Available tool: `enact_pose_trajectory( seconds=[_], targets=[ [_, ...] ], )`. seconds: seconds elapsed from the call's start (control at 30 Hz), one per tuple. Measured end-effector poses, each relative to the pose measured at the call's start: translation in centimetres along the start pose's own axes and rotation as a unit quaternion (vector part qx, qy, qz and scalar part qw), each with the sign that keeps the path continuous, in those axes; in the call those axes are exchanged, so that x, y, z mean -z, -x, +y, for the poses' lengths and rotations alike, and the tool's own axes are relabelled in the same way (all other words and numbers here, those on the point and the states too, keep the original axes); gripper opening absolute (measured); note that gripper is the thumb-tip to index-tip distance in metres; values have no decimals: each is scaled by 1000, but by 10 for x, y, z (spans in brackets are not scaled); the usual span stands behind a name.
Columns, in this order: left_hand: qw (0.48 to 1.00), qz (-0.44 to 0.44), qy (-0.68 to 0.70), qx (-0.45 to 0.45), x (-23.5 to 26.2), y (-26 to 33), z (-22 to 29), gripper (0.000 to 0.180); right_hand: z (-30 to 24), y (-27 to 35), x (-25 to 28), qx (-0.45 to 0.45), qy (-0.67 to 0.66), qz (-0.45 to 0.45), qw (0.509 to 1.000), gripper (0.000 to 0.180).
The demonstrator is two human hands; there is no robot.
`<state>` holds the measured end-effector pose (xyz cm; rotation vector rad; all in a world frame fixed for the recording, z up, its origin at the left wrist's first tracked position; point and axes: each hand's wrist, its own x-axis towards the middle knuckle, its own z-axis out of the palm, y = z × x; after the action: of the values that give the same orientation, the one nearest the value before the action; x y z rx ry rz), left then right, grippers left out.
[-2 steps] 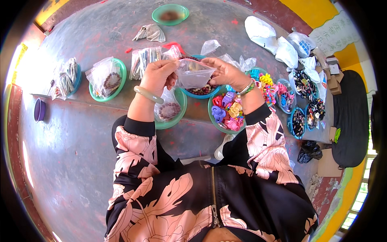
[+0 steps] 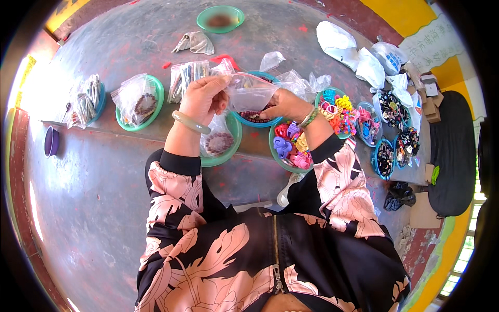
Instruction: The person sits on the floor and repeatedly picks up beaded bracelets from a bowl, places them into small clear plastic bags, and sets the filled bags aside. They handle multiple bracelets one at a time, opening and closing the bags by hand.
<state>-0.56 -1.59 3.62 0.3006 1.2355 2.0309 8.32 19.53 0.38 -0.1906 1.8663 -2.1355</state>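
Note:
My left hand (image 2: pixel 206 96), with a pale bangle at its wrist, pinches the upper edge of a clear zip bag (image 2: pixel 248 98). The bag hangs over a blue basin (image 2: pixel 258 124) holding dark red and brown beaded bracelets (image 2: pixel 251 115). My right hand (image 2: pixel 289 107) reaches down over the basin's right side, fingers stretched toward the bracelets beside the bag. Whether its fingertips touch a bracelet is hard to see. Nearest to my left forearm, a green basin (image 2: pixel 236 144) holds a bagged bracelet (image 2: pixel 219 143).
Colourful hair ties (image 2: pixel 294 146) fill a basin below my right wrist. Further left are a green basin (image 2: pixel 159 93) with a bagged bracelet, bundles of bagged pens (image 2: pixel 188 75) and a purple bowl (image 2: pixel 51 142). White plastic bags (image 2: pixel 338 44) lie at the back right.
My right hand has left the right edge of the zip bag and moved slightly down toward the bracelets. My left hand stays in place with the bag.

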Motion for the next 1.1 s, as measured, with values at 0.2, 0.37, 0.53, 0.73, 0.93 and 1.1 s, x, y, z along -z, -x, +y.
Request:
enact_pose_trajectory(
  seconds=[0.2,0.37,0.53,0.73,0.93,1.1],
  targets=[
    [996,6,77,-42,-4,2,3,20,9,-7,-12,-92,16,104,990,32],
    [976,183,-9,-119,3,-10,-3,28,10,-3,-2,-31,-73,94,992,25],
    [993,113,-30,37,10,-10,-9,34,-10,2,-3,-2,-176,115,978,24],
    [995,-17,31,97,2,-7,-20,23,-11,4,1,8,-174,115,978,24],
    [993,-39,-112,25,9,-9,-21,19,1,-1,-4,-44,-56,108,992,22],
    [997,66,-39,-26,15,-2,-14,19,4,-6,-13,-32,7,82,996,24]
  ],
)
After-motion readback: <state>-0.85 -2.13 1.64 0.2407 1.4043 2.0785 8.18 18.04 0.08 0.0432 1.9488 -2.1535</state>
